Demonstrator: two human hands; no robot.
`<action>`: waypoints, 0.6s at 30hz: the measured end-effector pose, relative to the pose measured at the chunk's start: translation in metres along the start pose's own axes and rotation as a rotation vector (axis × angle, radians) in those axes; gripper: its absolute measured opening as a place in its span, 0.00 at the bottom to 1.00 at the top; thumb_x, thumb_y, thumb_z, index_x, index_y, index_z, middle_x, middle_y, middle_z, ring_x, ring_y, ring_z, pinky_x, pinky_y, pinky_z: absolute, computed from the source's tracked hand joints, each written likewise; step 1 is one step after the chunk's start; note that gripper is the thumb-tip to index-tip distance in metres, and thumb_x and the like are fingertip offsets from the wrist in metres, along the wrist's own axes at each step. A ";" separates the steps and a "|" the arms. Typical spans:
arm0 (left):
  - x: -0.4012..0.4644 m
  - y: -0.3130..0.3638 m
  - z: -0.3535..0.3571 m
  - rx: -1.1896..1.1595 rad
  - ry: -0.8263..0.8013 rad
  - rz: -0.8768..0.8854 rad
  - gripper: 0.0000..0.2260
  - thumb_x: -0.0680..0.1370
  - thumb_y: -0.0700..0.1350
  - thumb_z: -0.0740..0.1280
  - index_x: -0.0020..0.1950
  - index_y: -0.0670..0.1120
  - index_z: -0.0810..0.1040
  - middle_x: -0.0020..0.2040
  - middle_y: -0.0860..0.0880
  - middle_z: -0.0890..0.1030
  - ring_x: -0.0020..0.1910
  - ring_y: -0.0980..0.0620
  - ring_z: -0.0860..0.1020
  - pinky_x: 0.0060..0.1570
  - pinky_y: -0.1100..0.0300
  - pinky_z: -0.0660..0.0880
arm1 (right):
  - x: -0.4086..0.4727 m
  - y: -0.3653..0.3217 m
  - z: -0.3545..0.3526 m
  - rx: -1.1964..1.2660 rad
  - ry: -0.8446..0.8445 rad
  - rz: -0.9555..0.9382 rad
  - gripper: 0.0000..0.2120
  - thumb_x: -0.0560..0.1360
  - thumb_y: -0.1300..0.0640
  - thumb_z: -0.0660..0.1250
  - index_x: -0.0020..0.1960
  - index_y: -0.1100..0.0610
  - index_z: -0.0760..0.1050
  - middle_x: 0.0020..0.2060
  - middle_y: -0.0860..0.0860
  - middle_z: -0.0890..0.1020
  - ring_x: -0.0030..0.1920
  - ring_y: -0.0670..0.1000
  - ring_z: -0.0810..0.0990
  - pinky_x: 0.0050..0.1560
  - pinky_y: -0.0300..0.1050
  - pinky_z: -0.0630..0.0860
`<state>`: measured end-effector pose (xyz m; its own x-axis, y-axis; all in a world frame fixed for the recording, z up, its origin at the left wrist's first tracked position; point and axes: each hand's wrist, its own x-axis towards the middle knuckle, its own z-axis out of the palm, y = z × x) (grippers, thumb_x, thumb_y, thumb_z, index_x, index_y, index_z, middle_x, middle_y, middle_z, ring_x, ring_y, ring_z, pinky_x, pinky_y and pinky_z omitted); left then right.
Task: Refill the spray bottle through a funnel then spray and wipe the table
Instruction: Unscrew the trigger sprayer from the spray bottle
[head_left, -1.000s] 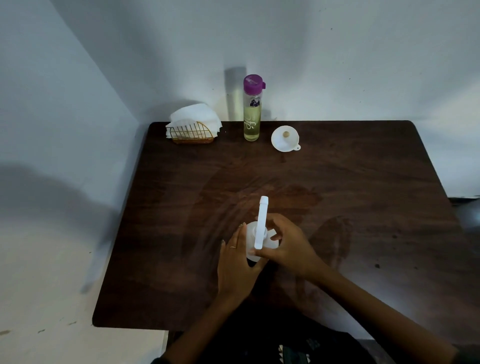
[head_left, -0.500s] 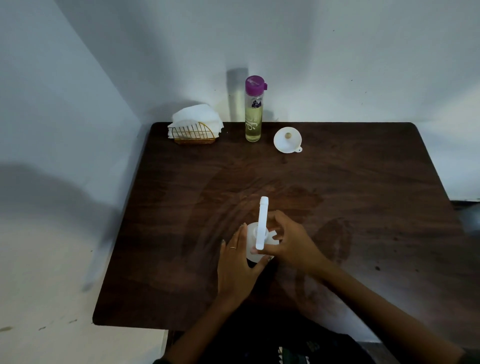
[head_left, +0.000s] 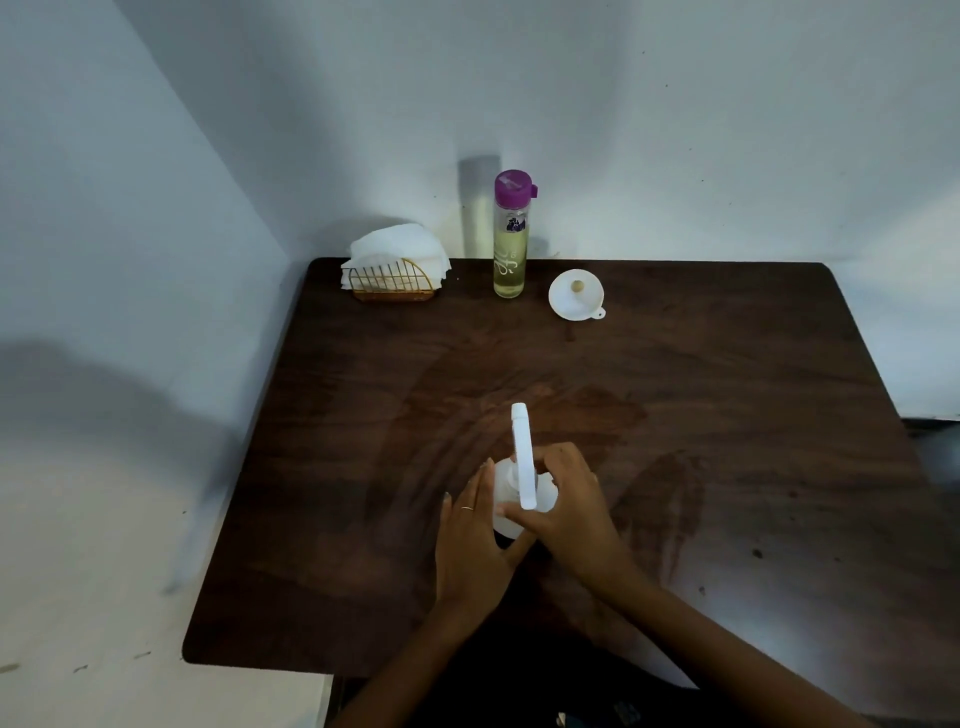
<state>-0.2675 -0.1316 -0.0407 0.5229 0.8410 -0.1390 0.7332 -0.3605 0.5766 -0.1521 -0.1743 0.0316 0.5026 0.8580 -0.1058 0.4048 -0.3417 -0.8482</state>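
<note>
A white spray bottle (head_left: 506, 486) stands near the middle front of the dark wooden table (head_left: 727, 415), its long spray head (head_left: 522, 457) pointing away from me. My left hand (head_left: 472, 540) wraps the bottle's body from the left. My right hand (head_left: 569, 501) grips the collar under the spray head from the right. A white funnel (head_left: 575, 294) lies at the back of the table, mouth up. Left of it stands a clear bottle (head_left: 510, 244) with a purple cap and yellowish liquid.
A gold wire holder with white napkins (head_left: 395, 262) sits in the back left corner of the table. White walls close the back and left sides. The tabletop shows faint smear marks around the spray bottle.
My right hand's fingers have shifted slightly around the spray head's collar. The bottle and my left hand stay in place.
</note>
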 end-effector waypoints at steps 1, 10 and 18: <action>-0.002 0.000 0.000 0.013 -0.018 0.011 0.42 0.70 0.75 0.45 0.76 0.50 0.56 0.74 0.54 0.64 0.72 0.56 0.64 0.74 0.54 0.51 | 0.000 -0.002 0.002 0.022 0.040 0.014 0.18 0.64 0.50 0.77 0.41 0.42 0.67 0.43 0.37 0.71 0.45 0.44 0.74 0.52 0.50 0.75; -0.007 0.007 -0.003 -0.009 0.025 -0.030 0.47 0.64 0.78 0.43 0.74 0.50 0.59 0.72 0.53 0.67 0.71 0.54 0.65 0.71 0.62 0.43 | 0.005 -0.034 -0.018 0.144 0.204 -0.258 0.16 0.66 0.63 0.76 0.47 0.50 0.73 0.43 0.36 0.75 0.49 0.35 0.76 0.46 0.24 0.71; -0.007 -0.002 -0.002 -0.020 0.021 0.024 0.41 0.69 0.74 0.53 0.75 0.51 0.57 0.73 0.56 0.66 0.71 0.59 0.65 0.74 0.56 0.49 | 0.023 -0.092 -0.056 0.262 0.193 -0.345 0.17 0.65 0.57 0.76 0.51 0.50 0.74 0.46 0.43 0.78 0.48 0.39 0.78 0.44 0.28 0.74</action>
<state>-0.2738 -0.1353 -0.0393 0.5310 0.8404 -0.1083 0.7115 -0.3728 0.5956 -0.1345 -0.1447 0.1361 0.5157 0.8087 0.2828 0.3792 0.0806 -0.9218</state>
